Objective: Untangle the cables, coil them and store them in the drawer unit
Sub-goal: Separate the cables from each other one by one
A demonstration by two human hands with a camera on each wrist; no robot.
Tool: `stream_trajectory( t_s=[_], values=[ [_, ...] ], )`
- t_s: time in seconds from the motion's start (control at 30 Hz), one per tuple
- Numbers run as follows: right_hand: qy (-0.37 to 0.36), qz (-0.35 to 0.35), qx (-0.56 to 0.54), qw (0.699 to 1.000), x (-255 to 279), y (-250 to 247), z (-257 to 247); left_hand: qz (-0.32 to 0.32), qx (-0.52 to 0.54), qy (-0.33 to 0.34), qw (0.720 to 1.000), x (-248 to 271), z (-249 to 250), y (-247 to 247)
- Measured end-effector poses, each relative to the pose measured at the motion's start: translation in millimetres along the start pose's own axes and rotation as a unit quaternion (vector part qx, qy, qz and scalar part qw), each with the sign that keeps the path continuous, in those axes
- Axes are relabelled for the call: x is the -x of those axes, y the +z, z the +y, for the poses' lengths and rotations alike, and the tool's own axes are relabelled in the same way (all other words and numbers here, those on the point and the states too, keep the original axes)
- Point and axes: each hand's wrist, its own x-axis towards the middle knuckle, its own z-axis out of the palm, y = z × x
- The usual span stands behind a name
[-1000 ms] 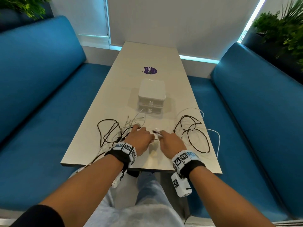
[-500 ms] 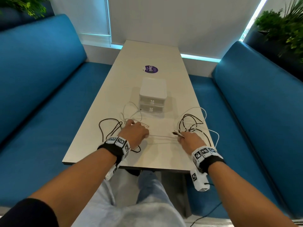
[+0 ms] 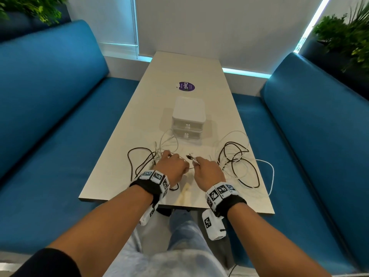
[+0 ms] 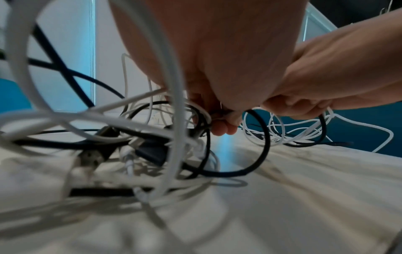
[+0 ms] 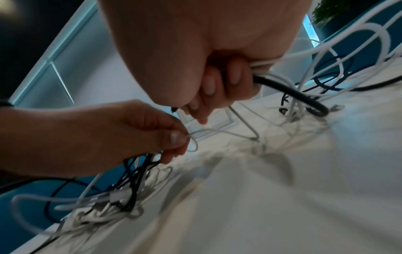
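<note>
Black and white cables lie tangled on the pale table (image 3: 123, 156). One heap (image 3: 143, 156) sits at the left, a second heap (image 3: 237, 156) at the right. My left hand (image 3: 171, 164) pinches a thin white cable (image 5: 195, 137) between thumb and finger, beside the left heap (image 4: 152, 146). My right hand (image 3: 207, 166) grips a black cable (image 5: 289, 92) and white strands, with a dark plug end (image 3: 190, 156) sticking out toward the left hand. The hands are close together. Behind them stands the white drawer unit (image 3: 188, 116), both drawers closed.
Blue bench seats (image 3: 50, 116) flank the table on both sides. A purple round sticker (image 3: 186, 86) lies behind the drawer unit. One white cable loop (image 3: 269, 172) hangs over the table's right edge. Plants stand in the upper corners.
Half a second ago my hands were spread apart with a white strand stretched between them. They have come back together at the table's middle, and the strand has gone slack.
</note>
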Motion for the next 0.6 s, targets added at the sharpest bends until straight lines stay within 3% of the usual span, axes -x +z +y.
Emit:
stream_trajectory(
  t_s=[0.27,0.6],
  values=[
    [-0.022,-0.133,-0.029,0.990,0.4,-3.6,13.3,-0.010,0.006,0.019,1.000,5.9,-0.1,-2.6],
    [0.020,-0.152,-0.010,0.988,-3.9,-27.9,36.6,0.024,0.032,0.006,0.999,3.2,-0.9,-0.4]
  ],
)
